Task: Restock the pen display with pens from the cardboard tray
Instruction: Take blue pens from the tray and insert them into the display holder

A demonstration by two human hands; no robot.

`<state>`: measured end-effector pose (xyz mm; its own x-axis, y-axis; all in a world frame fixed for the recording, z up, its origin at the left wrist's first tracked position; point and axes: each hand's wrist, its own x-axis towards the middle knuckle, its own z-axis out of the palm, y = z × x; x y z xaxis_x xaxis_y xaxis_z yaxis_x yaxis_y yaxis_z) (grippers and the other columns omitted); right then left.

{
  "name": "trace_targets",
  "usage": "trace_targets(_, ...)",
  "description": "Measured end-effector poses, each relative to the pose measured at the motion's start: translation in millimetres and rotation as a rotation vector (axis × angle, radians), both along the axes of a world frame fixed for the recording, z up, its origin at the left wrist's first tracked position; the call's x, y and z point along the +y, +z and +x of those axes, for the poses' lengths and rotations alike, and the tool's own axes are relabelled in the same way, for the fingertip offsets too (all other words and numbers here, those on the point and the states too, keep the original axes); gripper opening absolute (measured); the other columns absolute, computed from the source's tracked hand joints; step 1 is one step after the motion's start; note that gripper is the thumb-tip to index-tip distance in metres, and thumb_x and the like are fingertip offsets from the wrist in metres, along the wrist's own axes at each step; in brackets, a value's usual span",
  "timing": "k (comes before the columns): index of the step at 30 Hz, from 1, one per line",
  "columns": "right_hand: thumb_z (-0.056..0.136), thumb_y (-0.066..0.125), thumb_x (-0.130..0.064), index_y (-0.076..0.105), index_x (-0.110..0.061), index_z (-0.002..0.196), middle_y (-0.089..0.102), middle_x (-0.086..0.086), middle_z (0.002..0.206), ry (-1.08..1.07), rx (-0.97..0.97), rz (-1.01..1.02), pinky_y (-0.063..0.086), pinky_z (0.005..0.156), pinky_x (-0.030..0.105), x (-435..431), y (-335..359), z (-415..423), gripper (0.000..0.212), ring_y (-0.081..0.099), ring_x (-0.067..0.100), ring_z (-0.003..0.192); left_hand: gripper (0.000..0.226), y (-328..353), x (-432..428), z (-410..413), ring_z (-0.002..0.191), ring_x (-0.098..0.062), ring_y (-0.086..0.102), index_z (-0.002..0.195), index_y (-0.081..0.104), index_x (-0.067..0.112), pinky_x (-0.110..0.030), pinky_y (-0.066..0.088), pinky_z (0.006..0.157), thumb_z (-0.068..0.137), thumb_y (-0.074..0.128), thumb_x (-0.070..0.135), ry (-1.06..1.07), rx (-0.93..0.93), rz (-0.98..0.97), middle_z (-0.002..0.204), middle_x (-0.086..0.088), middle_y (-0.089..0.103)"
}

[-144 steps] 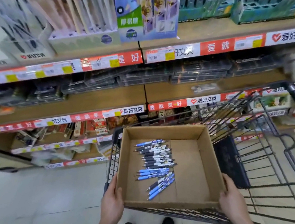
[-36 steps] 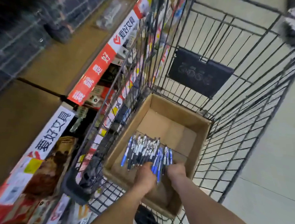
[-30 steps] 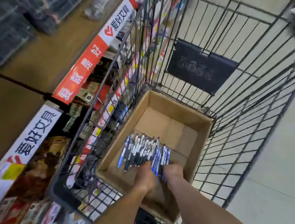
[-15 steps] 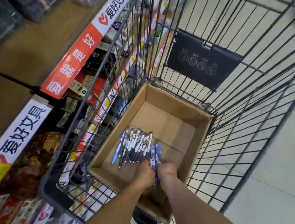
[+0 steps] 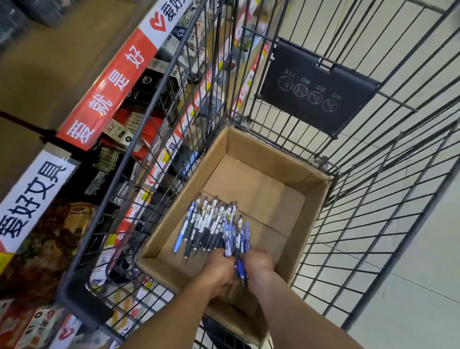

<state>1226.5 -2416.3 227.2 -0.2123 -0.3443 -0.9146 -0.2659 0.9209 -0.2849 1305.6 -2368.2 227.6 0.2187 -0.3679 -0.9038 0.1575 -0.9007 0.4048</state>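
Cardboard, plain and brown, forms the tray [image 5: 276,161] that sits in the wire shopping cart [image 5: 380,202], its far half bare and its near half carrying the pens [image 5: 208,227]. These lie side by side in a rough row, some with blue barrels, some dark with white printed sleeves, tips pointing toward the person.

Both hands are down in the tray and close together at the near ends of the pens. The left hand [image 5: 217,269] is curled over the dark and white ones; the right hand [image 5: 259,262] is closed around a small bunch of blue pens that sticks out above and below the fist. How many the left hand actually grips I cannot tell.

Pens like these should be light, stiff and smooth, so a loose bundle will likely fan out or slip. Taking them around the middle of the barrels, all aligned, looks safest.

Beside the cart on the left runs a shelf [image 5: 38,82] edged with red and white label strips [image 5: 114,88], with packaged stationery below. A pale tiled floor [image 5: 420,299] lies to the right. No pen display shows in this view, so the restocking itself has not begun.
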Motion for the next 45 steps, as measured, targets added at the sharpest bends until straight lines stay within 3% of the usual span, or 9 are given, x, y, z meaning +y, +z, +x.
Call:
trace_targets(5, 0.090, 0.050, 0.009, 0.074, 0.002, 0.092, 0.073, 0.021, 0.078, -0.096, -0.032, 0.014, 0.061, 0.066, 0.057, 2, 0, 3, 0.025, 0.073, 0.036, 0.067, 0.013, -2, -1, 13, 0.073, -0.026, 0.069, 0.096, 0.071, 0.006, -0.035, 0.049, 0.056, 0.096, 0.057, 0.005, 0.100, 0.057, 0.019, 0.085, -0.014, 0.077)
trace_targets(10, 0.087, 0.049, 0.005, 0.072, 0.000, 0.092, 0.073, 0.020, 0.084, -0.129, 0.030, -0.023, 0.062, 0.075, 0.051, 6, -5, 3, 0.025, 0.072, 0.034, 0.077, 0.037, -14, 6, 21, 0.089, -0.017, 0.074, 0.134, 0.053, 0.004, -0.032, 0.056, 0.063, 0.097, 0.054, 0.004, 0.131, -0.023, 0.056, 0.111, -0.009, 0.074)
trace_targets(13, 0.090, 0.050, 0.009, 0.064, -0.001, 0.080, 0.059, 0.011, 0.065, -0.150, 0.082, -0.040, 0.045, 0.055, 0.028, 3, 15, 2, 0.020, 0.057, 0.023, 0.059, 0.044, -12, 5, 23, 0.094, -0.017, 0.073, 0.141, 0.050, 0.007, -0.029, 0.055, 0.068, 0.097, 0.056, 0.003, 0.115, -0.067, 0.043, 0.122, -0.010, 0.071)
trace_targets(17, 0.089, 0.065, 0.002, 0.071, 0.005, 0.095, 0.069, 0.015, 0.080, -0.180, 0.060, -0.030, 0.044, 0.053, 0.023, 9, 29, 4, 0.009, 0.059, 0.024, 0.067, 0.044, 16, 6, 20, 0.086, -0.011, 0.070, 0.138, 0.048, 0.024, -0.023, 0.052, 0.061, 0.099, 0.056, 0.005, 0.091, -0.059, -0.002, 0.110, -0.002, 0.071)
trace_targets(21, 0.091, 0.061, 0.008, 0.068, 0.006, 0.083, 0.063, 0.014, 0.057, -0.211, -0.073, 0.053, 0.053, 0.040, 0.027, 18, 63, 10, 0.011, 0.059, 0.023, 0.044, 0.051, 47, 15, 22, 0.078, -0.013, 0.070, 0.149, 0.039, 0.014, -0.024, 0.051, 0.053, 0.101, 0.053, 0.007, 0.134, -0.049, 0.013, 0.101, -0.005, 0.074)
trace_targets(28, 0.087, 0.066, 0.010, 0.067, 0.011, 0.089, 0.071, 0.023, 0.076, -0.224, -0.188, 0.048, 0.063, 0.067, 0.047, 42, 134, 14, 0.002, 0.071, 0.032, 0.060, 0.018, 132, 46, 31, 0.088, -0.023, 0.076, 0.111, 0.064, 0.017, -0.044, 0.062, 0.084, 0.100, 0.055, 0.008, 0.209, -0.026, -0.051, 0.105, -0.010, 0.076)
trace_targets(34, 0.082, 0.070, 0.014, 0.060, 0.004, 0.108, 0.070, 0.024, 0.082, -0.162, -0.318, -0.165, 0.056, 0.055, 0.034, 54, 210, 29, 0.030, 0.067, 0.030, 0.060, 0.018, 218, 68, 37, 0.064, -0.021, 0.070, 0.097, 0.070, 0.006, -0.037, 0.057, 0.071, 0.098, 0.054, -0.003, 0.356, -0.026, -0.207, 0.082, -0.014, 0.078)
trace_targets(38, 0.075, 0.074, 0.005, 0.062, 0.006, 0.113, 0.072, 0.030, 0.090, -0.054, -0.426, -0.284, 0.059, 0.066, 0.055, 62, 265, 54, 0.039, 0.069, 0.039, 0.068, 0.033, 291, 76, 47, 0.053, -0.005, 0.067, 0.088, 0.071, 0.013, -0.022, 0.053, 0.050, 0.096, 0.051, -0.013, 0.365, -0.110, -0.373, 0.063, 0.004, 0.075)
trace_targets(45, 0.089, 0.062, 0.012, 0.055, 0.005, 0.107, 0.071, 0.020, 0.086, 0.041, -0.733, -0.555, 0.054, 0.062, 0.039, 82, 408, 89, 0.020, 0.066, 0.028, 0.065, 0.037, 412, 103, 84, 0.071, -0.009, 0.067, 0.087, 0.073, 0.026, -0.028, 0.054, 0.068, 0.092, 0.058, -0.007, 0.390, -0.378, -0.636, 0.079, 0.007, 0.078)
